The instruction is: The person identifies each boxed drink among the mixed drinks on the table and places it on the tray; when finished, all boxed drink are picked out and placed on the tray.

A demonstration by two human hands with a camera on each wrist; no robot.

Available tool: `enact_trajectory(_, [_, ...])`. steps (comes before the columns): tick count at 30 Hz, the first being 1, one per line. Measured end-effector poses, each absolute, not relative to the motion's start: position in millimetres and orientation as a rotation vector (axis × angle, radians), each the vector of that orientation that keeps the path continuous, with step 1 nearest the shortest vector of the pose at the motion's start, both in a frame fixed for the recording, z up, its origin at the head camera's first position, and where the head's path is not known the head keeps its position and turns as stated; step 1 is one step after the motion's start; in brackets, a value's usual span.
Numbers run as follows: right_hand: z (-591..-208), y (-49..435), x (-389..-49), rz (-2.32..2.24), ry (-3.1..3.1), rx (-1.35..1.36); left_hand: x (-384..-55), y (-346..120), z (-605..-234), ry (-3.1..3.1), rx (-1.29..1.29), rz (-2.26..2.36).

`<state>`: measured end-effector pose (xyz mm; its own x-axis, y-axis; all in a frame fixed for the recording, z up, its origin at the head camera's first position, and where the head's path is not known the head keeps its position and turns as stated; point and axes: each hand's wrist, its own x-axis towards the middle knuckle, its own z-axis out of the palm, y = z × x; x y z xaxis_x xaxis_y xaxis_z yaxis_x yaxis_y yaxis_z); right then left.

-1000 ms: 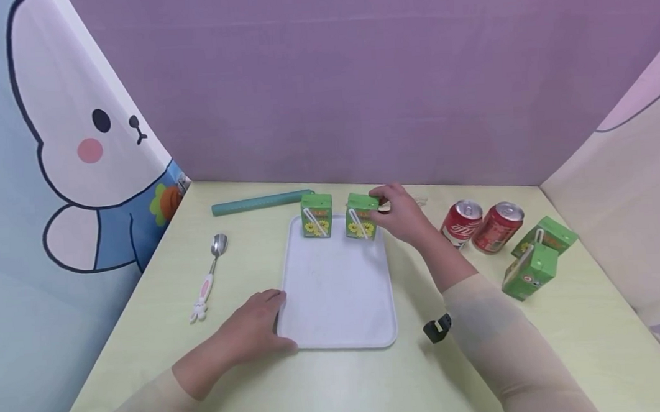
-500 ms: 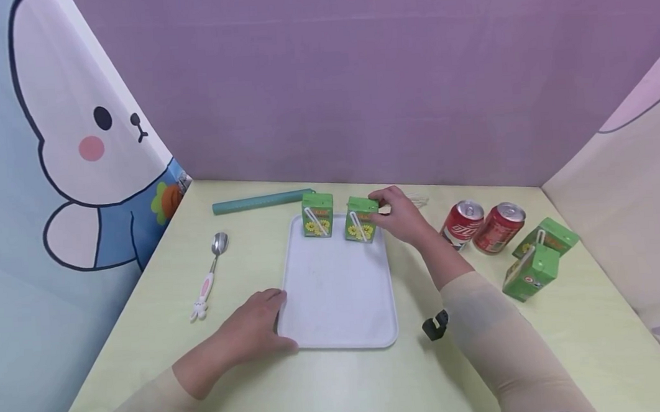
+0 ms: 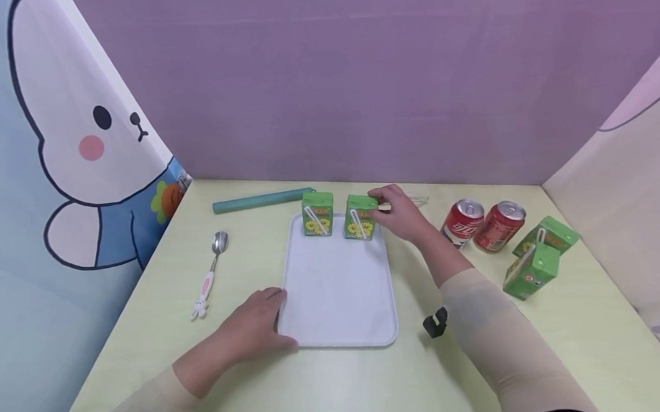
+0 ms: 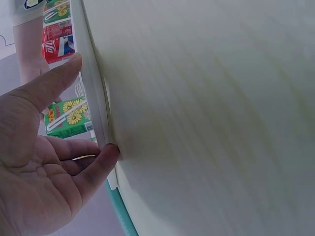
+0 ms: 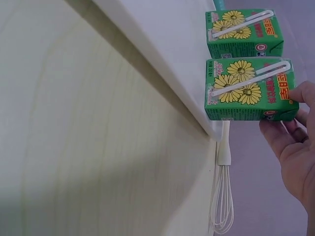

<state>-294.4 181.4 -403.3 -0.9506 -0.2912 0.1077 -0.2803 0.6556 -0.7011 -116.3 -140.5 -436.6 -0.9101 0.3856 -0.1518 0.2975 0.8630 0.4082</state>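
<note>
In the head view a white tray (image 3: 337,293) lies at the middle of the table. My left hand (image 3: 252,328) holds its near left corner, the thumb at the near edge and fingertips at the left rim. At the tray's far right, my right hand (image 3: 400,213) pinches the upper part of a green drink carton (image 3: 360,220). This carton stands upright with yellow flowers and a white straw on its front. A matching carton (image 3: 317,216) stands to its left at the far end, a small gap between them. The right wrist view shows the pinched carton (image 5: 246,91) close up.
Two red soda cans (image 3: 462,224) stand right of the tray, with two more green cartons (image 3: 532,273) beyond them. A rabbit-handled spoon (image 3: 205,287) lies left. Behind are a teal stick-like object (image 3: 259,201) and a white whisk (image 5: 224,191). A purple backdrop borders the table.
The carton in my right hand has shifted very slightly left, toward the other carton. My left hand stays on the tray corner, and the rest is unchanged.
</note>
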Motion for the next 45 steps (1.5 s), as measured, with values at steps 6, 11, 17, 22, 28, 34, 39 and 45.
enact_trajectory(6, [-400.7,185.8,-291.2,-1.180,2.822,-0.517,-116.8,-140.5,-436.7,2.807,0.525,0.560])
enact_trajectory(11, [-391.1,196.0,-282.0,-1.173,2.863,-0.530,-117.6,-139.9,-436.1,2.801,0.522,0.562])
enact_trajectory(17, [-372.3,213.8,-264.7,-1.180,2.898,-0.571,-117.7,-140.3,-435.8,2.812,0.521,0.546])
enact_trajectory(22, [-358.2,235.1,-247.7,-1.196,2.922,-0.573,-117.8,-140.1,-436.4,2.816,0.518,0.548])
enact_trajectory(28, [-341.0,265.6,-225.8,-1.073,3.013,-0.496,-118.2,-140.6,-436.6,2.810,0.527,0.555])
enact_trajectory(34, [-332.5,299.6,-201.4,-1.049,3.073,-0.404,-117.4,-141.3,-436.7,2.812,0.534,0.558])
enact_trajectory(39, [-331.0,327.6,-183.5,-1.029,3.123,-0.349,-116.9,-141.5,-439.0,2.812,0.521,0.567])
enact_trajectory(45, [-340.2,357.5,-166.0,-1.011,3.146,-0.329,-116.8,-141.5,-440.3,2.823,0.522,0.560])
